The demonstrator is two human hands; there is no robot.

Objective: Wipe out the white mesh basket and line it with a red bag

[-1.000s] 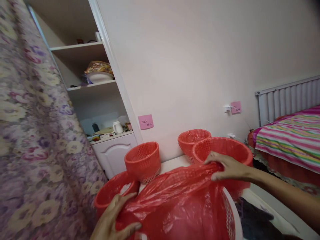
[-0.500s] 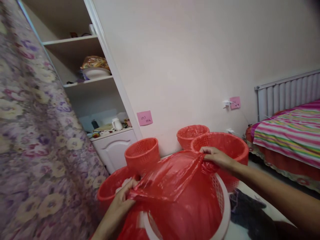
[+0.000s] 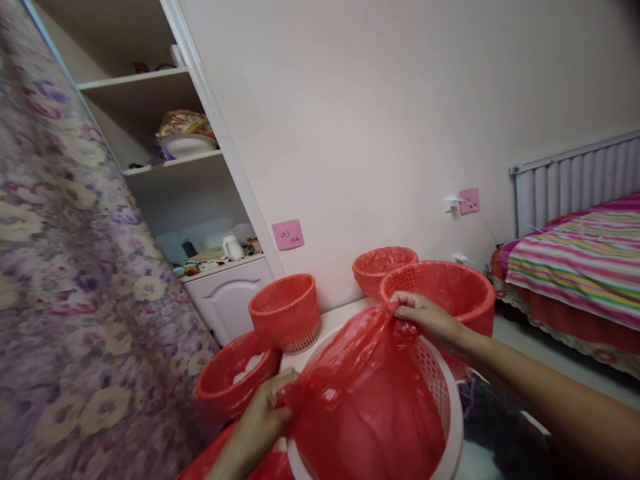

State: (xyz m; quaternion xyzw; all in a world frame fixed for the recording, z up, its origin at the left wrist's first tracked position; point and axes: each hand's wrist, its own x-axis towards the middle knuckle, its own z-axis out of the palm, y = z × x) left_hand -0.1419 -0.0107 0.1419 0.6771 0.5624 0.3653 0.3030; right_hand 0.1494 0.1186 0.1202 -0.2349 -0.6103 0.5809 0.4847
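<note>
The person is stretching a red plastic bag (image 3: 365,393) over the mouth of a white basket (image 3: 453,427) that is standing at the near edge of the white surface (image 3: 340,317). The left hand (image 3: 263,420) is gripping the bag's near-left edge, its fingers (image 3: 285,383) clenched on a gathered fold just beside the basket's rim. The right hand (image 3: 425,313) is pinching the far edge of the bag, its fingers curled tight on the film and holding it up above the far side of the rim. Between the two hands the film is pulled taut, and the bag's body is sinking into the basket.

The step in hand looks like lining the basket: the bag is inside, but its mouth is not yet folded down over the rim. The next move probably calls for both hands to draw the edge outward and down over the rim, keeping even tension so the thin film does not tear or slip back in.

Toward the far edge of the surface, a small red basket (image 3: 287,310) is standing on the left, a large red basket (image 3: 443,290) on the right just behind the right hand, and another lined basket (image 3: 383,263) behind that. A low red basket (image 3: 233,380) is sitting by the surface's left edge.
</note>
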